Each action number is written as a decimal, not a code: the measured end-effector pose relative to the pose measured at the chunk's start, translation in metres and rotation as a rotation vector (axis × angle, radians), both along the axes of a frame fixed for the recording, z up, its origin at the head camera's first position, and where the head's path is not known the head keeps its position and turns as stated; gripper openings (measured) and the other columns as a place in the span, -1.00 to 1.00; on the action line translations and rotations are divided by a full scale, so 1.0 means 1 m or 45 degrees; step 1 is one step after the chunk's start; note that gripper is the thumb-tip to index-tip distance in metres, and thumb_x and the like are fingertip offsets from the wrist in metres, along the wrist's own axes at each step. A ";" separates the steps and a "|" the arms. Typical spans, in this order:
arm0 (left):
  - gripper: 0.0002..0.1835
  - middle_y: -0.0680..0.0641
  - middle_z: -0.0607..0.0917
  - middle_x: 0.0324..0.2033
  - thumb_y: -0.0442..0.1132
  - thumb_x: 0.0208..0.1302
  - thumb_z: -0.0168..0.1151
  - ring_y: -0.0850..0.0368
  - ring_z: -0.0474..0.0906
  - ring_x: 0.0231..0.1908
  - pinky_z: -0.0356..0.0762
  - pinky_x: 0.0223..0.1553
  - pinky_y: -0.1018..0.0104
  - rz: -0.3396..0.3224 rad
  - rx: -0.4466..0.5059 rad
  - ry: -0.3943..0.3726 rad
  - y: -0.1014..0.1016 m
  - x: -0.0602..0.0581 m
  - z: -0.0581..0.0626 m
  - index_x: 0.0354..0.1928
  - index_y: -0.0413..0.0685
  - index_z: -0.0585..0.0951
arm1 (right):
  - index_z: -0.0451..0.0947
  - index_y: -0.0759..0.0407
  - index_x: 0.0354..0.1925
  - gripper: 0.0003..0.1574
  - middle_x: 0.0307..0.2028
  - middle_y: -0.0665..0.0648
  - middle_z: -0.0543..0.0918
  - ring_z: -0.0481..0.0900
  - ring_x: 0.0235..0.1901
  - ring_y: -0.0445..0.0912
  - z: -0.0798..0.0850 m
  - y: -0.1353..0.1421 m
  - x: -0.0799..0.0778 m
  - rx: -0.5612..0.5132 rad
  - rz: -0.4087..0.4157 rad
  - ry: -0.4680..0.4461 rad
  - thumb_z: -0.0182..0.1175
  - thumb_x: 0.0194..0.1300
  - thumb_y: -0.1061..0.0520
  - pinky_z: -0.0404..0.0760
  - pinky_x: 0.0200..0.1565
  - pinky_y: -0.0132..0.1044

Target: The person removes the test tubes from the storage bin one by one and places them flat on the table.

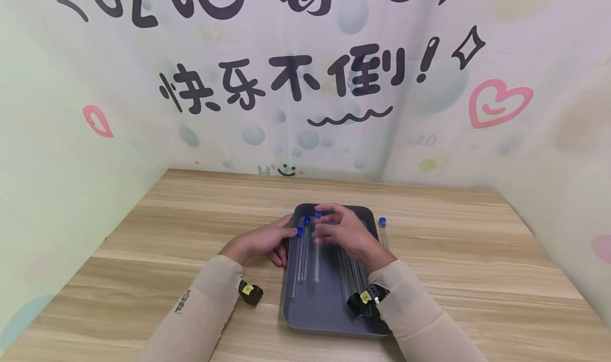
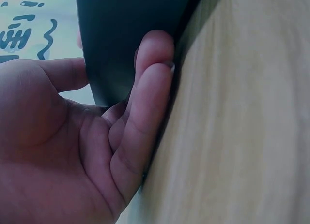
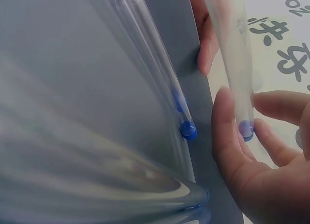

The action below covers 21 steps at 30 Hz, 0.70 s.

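My left hand (image 1: 267,243) grips the left wall of a dark grey tray (image 1: 324,311), thumb over the rim; in the left wrist view its fingers (image 2: 145,103) lie along the outside wall, close to the table. Over the tray, my right hand (image 1: 346,235) pinches a clear test tube (image 3: 232,54) near its blue cap (image 3: 246,130) between thumb and fingers. Two more blue-capped tubes (image 1: 304,256) lie lengthwise inside the left wall. A bunch of clear tubes (image 1: 350,277) fills the tray's right side, partly hidden beneath my right hand and wrist.
Another blue-capped tube (image 1: 383,229) shows just outside the tray's right wall. The wooden table (image 1: 477,277) extends around the tray. A printed wall cloth (image 1: 286,139) hangs behind the table's back edge. A black wrist device (image 1: 250,293) sits at each cuff.
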<state>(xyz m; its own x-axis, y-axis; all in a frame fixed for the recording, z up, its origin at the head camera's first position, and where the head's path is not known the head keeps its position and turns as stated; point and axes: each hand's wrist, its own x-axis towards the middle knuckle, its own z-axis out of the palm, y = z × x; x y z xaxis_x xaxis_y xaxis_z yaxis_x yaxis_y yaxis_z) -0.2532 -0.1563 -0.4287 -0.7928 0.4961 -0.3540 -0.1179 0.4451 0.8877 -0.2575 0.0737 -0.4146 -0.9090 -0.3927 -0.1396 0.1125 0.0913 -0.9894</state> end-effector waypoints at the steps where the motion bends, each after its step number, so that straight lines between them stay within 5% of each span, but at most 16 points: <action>1: -0.37 -0.14 0.68 -0.48 -0.05 0.61 -0.24 0.08 0.66 -0.57 0.67 -0.51 0.27 0.001 0.001 0.001 0.000 0.000 0.000 0.60 0.29 -0.13 | 0.30 0.21 0.40 -0.34 0.20 0.45 0.45 0.73 -0.22 -0.03 0.000 0.000 0.000 -0.008 0.006 -0.006 0.16 0.37 0.35 0.77 -0.12 -0.13; 21: -0.38 -0.13 0.67 -0.51 -0.05 0.61 -0.25 0.10 0.66 -0.58 0.67 -0.53 0.30 -0.001 -0.001 0.008 0.001 0.001 0.001 0.60 0.28 -0.10 | 0.24 0.14 0.44 -0.34 0.24 0.43 0.36 0.75 -0.39 -0.03 -0.002 0.002 -0.001 -0.007 -0.005 -0.088 0.10 0.44 0.30 0.78 -0.28 -0.07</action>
